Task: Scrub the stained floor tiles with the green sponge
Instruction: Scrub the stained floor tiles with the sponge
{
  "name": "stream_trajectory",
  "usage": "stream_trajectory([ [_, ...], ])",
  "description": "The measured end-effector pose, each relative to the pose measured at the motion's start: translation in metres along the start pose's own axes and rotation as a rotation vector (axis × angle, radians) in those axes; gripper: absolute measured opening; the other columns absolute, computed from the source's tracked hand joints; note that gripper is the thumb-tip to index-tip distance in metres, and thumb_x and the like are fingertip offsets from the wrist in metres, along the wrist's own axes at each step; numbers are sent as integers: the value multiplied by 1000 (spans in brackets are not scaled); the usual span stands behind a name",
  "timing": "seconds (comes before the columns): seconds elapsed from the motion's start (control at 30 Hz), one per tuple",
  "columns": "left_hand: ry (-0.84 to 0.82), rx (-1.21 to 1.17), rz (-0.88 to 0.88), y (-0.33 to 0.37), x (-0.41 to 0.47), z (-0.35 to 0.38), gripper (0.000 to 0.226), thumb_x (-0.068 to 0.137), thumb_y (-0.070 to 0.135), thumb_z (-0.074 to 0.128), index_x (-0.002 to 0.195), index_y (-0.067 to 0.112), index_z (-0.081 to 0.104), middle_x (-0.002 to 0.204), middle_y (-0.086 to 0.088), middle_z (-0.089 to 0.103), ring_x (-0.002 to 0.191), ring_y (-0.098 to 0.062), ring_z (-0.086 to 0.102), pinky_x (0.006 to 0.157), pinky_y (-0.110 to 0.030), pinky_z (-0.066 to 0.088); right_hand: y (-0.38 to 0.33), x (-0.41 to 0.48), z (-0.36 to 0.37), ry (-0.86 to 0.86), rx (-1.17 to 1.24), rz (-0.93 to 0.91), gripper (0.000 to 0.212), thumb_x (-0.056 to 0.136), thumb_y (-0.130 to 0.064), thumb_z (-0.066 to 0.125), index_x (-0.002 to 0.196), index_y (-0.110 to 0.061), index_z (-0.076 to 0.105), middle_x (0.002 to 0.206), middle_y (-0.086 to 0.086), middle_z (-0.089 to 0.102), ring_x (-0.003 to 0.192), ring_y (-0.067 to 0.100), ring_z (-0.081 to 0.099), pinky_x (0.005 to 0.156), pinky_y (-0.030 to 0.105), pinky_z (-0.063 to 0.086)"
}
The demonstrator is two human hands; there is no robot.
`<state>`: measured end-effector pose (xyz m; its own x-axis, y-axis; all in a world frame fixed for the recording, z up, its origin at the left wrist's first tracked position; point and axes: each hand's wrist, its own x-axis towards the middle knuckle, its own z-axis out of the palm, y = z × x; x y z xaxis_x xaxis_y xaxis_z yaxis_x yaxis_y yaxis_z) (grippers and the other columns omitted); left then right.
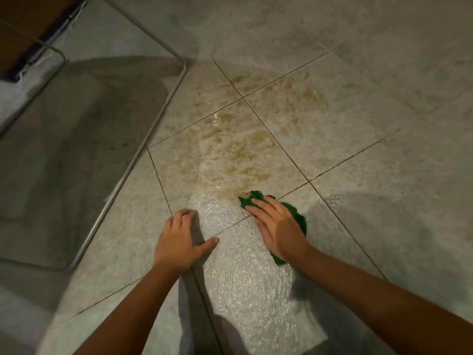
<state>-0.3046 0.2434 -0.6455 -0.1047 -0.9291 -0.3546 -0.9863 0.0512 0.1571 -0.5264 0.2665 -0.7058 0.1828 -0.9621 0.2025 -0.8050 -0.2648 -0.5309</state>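
A flat green sponge [298, 215] lies on the pale speckled floor tiles [358, 119], at the near edge of a brown, patchy stain [243, 147] that spreads over several tiles. My right hand [277, 224] lies flat on top of the sponge, fingers straight, pressing it to the floor; the sponge shows at the fingertips and beside the wrist. My left hand [181, 239] is planted on the tile to the left, fingertips bent down against the floor, thumb out, holding nothing. The tiles near both hands look wet and shiny.
A thin metal tube frame [163, 108] runs diagonally along the floor on the left, over a shadowed grey area [66, 155]. A brown board with a dark edge [33, 29] sits at the top left. Dark grout lines [281, 147] cross the tiles.
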Motion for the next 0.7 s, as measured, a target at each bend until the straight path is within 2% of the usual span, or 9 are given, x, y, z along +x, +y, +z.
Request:
stream_trajectory([
  [0.1, -20, 11, -57, -13, 2, -4, 96, 73, 71, 55, 147, 18, 24, 149, 0, 24, 136, -23, 25, 109, -41, 33, 15, -5, -12, -38, -28, 34, 42, 89, -23, 34, 119, -12, 60, 120, 7, 62, 115, 30, 53, 102, 45, 33],
  [0.23, -38, 27, -120, -26, 5, -7, 105, 69, 72, 59, 148, 16, 20, 154, -3, 20, 141, -25, 20, 113, -44, 28, 23, -2, -15, 89, -36, 165, 41, 91, -19, 32, 120, -8, 59, 121, 12, 60, 116, 33, 51, 104, 44, 30],
  [0.37, -84, 65, -131, -33, 8, -10, 111, 68, 75, 56, 150, 15, 12, 157, -4, 11, 144, -26, 12, 115, -43, 22, 2, 14, 3, 228, -106, 223, 31, 82, 2, 59, 113, -2, 62, 114, 17, 63, 108, 38, 56, 99, 46, 34],
  [0.43, -112, 114, -113, -36, 10, -13, 112, 68, 77, 52, 151, 15, 9, 157, -3, 8, 144, -26, 9, 115, -42, 21, -13, 23, 14, 231, -88, 184, 32, 80, 1, 61, 113, -2, 63, 113, 17, 64, 107, 37, 57, 98, 46, 35],
  [0.53, -193, 243, -60, -42, 15, -20, 110, 70, 81, 44, 151, 18, 4, 157, -2, 4, 145, -27, 5, 116, -41, 17, -25, 29, 27, 144, -34, 49, 34, 87, -11, 43, 114, -5, 63, 114, 14, 64, 109, 33, 57, 99, 44, 38],
  [0.57, -217, 277, -40, -45, 16, -22, 110, 71, 82, 42, 151, 18, 3, 157, -2, 4, 145, -27, 4, 117, -41, 15, -25, 30, 26, 97, -15, 10, 34, 87, -11, 44, 115, -6, 62, 115, 13, 64, 110, 32, 56, 100, 45, 39],
  [0.63, -263, 311, 1, -49, 17, -27, 107, 73, 81, 39, 151, 18, 0, 157, -2, 2, 145, -27, 3, 118, -41, 13, -18, 26, 19, 7, -18, -61, 36, 81, -3, 60, 116, -9, 62, 118, 11, 63, 112, 32, 55, 99, 47, 40],
  [0.7, -288, 314, 36, -53, 18, -30, 103, 77, 78, 38, 151, 18, -1, 157, -2, 0, 145, -27, 3, 118, -41, 13, -6, 19, 8, -63, -63, -150, 48, 72, 1, 68, 118, -11, 61, 121, 10, 61, 114, 31, 52, 103, 41, 36],
])
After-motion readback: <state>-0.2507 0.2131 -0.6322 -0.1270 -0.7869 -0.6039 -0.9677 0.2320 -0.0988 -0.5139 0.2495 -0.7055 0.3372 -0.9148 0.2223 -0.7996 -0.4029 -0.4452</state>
